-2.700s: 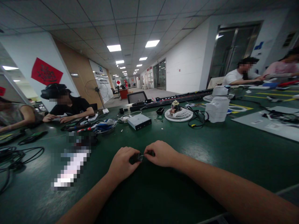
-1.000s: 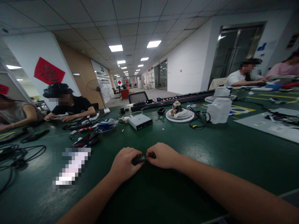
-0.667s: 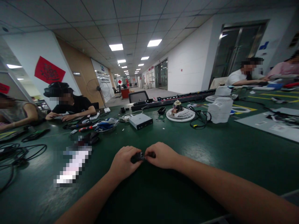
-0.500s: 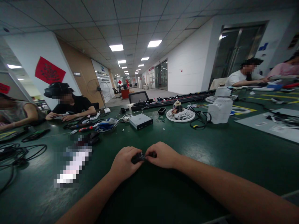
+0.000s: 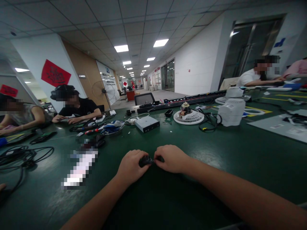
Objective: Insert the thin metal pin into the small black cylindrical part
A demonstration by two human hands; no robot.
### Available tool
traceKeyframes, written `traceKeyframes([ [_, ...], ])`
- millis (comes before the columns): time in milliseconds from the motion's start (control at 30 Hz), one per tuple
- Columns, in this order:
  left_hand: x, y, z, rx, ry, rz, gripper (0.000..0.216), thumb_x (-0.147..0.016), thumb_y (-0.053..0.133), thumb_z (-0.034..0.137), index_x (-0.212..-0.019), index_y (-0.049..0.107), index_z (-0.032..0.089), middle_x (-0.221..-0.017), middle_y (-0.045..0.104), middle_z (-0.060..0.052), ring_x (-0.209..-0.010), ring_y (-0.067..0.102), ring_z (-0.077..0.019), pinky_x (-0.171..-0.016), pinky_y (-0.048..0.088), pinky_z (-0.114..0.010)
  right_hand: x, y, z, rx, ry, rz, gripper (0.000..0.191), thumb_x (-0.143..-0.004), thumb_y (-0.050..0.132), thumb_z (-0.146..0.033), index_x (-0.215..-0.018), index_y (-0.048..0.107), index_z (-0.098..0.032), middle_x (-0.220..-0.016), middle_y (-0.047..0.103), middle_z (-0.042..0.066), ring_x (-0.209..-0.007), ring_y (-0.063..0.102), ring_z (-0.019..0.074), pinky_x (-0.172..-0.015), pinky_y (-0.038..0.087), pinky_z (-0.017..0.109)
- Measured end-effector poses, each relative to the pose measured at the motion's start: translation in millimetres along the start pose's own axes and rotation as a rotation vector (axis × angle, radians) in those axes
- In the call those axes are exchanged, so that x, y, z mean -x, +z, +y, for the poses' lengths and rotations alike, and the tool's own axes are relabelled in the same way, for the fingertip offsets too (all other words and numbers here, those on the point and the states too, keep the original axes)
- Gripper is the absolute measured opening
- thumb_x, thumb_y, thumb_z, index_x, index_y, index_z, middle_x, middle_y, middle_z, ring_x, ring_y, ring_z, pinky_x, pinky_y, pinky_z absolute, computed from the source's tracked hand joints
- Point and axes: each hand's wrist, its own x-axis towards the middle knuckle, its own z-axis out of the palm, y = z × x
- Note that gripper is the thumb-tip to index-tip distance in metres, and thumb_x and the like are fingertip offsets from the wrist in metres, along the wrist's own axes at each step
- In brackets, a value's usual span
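My left hand (image 5: 130, 166) is closed around a small black part (image 5: 145, 160), held just above the green table top. The part has a shiny end facing right; its exact kind is too small and dark to tell. Close beside it on the right, my right hand (image 5: 171, 159) has thumb and forefinger pinched at that end. Whatever lies between those fingertips I cannot make out. Beyond both hands stands a silver-grey optical disc drive (image 5: 146, 123).
A white fan grille with a motor (image 5: 188, 117) and a white plastic housing (image 5: 231, 112) stand behind right. Black cables (image 5: 26, 159) and a blurred-out bright oblong (image 5: 81, 167) lie left. Another person's fingers (image 5: 2, 187) show at the left edge. People sit along both sides.
The view has swung slightly left, so everything sits further right in the picture. The black part has tilted a little between my hands. Another person's fingers have appeared at the left edge.
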Motion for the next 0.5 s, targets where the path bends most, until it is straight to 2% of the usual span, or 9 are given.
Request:
traceKeyframes([
  [167,0.1,2.2,-3.3,0.031,-0.036,-0.001,0.026,-0.075,0.072,0.026,-0.101,0.066,0.024,-0.096,0.068,-0.001,-0.087,0.063,-0.0210,-0.076,0.048,-0.033,0.5,0.9,3.2,0.027,-0.013,0.011,0.024,-0.085,0.051,-0.033,-0.093,0.072,-0.023,-0.089,0.072,0.005,-0.083,0.064,0.0216,-0.070,0.044,0.029],
  [500,0.2,0.6,-3.4,0.063,-0.045,-0.004,0.025,-0.078,0.069,0.024,-0.103,0.065,0.024,-0.100,0.068,-0.002,-0.090,0.064,-0.0210,-0.076,0.050,-0.032,2.9,-10.4,9.9,0.025,0.086,-0.021,0.021,-0.081,0.055,-0.036,-0.083,0.072,-0.022,-0.079,0.071,0.004,-0.070,0.064,0.0201,-0.059,0.040,0.028],
])
